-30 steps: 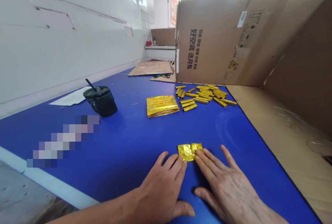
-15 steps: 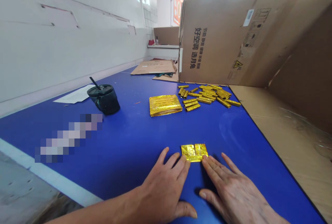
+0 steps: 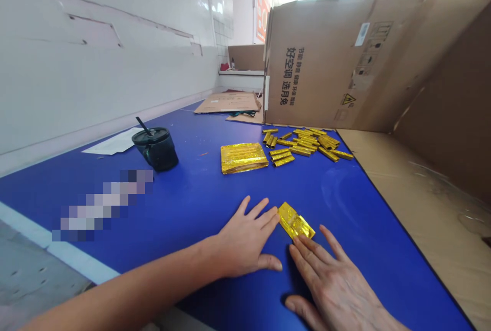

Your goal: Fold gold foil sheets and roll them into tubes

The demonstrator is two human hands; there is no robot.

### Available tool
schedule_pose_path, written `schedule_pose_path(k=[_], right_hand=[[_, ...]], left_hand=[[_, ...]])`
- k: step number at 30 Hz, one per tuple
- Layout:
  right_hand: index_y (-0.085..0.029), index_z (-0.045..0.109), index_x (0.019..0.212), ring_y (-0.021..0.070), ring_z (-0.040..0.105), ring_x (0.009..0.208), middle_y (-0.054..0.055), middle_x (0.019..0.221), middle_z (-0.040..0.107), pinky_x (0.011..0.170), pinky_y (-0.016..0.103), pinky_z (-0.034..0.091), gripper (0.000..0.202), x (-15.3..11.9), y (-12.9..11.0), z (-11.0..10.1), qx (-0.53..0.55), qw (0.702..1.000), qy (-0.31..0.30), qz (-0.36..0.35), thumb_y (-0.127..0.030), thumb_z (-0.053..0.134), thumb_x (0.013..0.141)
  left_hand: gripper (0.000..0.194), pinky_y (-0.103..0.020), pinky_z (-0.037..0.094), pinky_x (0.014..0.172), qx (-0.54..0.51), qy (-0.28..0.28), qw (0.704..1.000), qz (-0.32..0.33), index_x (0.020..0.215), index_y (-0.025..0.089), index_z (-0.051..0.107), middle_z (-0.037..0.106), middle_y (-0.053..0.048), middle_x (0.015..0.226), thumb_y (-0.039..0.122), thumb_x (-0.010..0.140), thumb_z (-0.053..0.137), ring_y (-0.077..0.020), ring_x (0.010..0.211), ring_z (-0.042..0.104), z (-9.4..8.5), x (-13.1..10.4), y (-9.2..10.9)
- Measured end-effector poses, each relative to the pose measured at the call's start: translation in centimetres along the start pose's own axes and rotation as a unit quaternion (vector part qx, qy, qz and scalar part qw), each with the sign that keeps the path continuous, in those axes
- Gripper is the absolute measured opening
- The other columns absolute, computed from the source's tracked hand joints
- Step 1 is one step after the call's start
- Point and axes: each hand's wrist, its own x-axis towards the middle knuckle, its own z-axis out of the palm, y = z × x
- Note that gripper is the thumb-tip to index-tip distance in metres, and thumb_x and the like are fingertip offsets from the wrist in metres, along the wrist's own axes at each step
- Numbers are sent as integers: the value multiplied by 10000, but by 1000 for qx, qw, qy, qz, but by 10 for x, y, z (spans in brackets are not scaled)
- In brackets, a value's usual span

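Observation:
A small folded piece of gold foil paper [image 3: 295, 221] lies slantwise on the blue table in front of me. At its upper left edge are the fingertips of my left hand [image 3: 249, 239], whose fingers are spread flat. My right hand [image 3: 330, 274] is also open, with its fingertips touching the lower right end of the foil. Farther off lies a flat stack of gold foil sheets [image 3: 244, 158]. Right of that stack, several rolled or folded gold foil tubes [image 3: 307, 141] are scattered in a loose pile.
A dark lidded mug [image 3: 157, 149] with a straw or handle sticking up stands at the left, beside white paper [image 3: 111, 141]. A large cardboard box [image 3: 322, 65] stands behind the tubes, and flat cardboard [image 3: 226, 102] lies at the back. A white wall [image 3: 115, 65] borders the left side.
The foil piece has turned clockwise from square-on to slanted. My left hand has shifted slightly up; my right hand has moved a little down. The view has shifted slightly.

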Motion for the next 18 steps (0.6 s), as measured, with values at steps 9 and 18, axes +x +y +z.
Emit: schedule_pose_path(k=[9,18], right_hand=[[-56,564,1098,293,527,1018,183,1085,582,929,483,301,610,-1,-1,13,11,1000,10,-10,-543,407,766],[-63,580,1080,301,534,1005,177,1062,597,920,498,312,600,-1,0,9,32,999,-18,5,-544,425,758]], left_hand=[[756,-507,98,996,-44,-15,997,63,1322,105,187,252,-127,1363,634,784,235,-255,1269,144,-7,10,18],[804,-539,93,981,-41,-5,999,23,1317,126,221,268,-120,1358,690,742,212,-301,1256,160,3,7,14]])
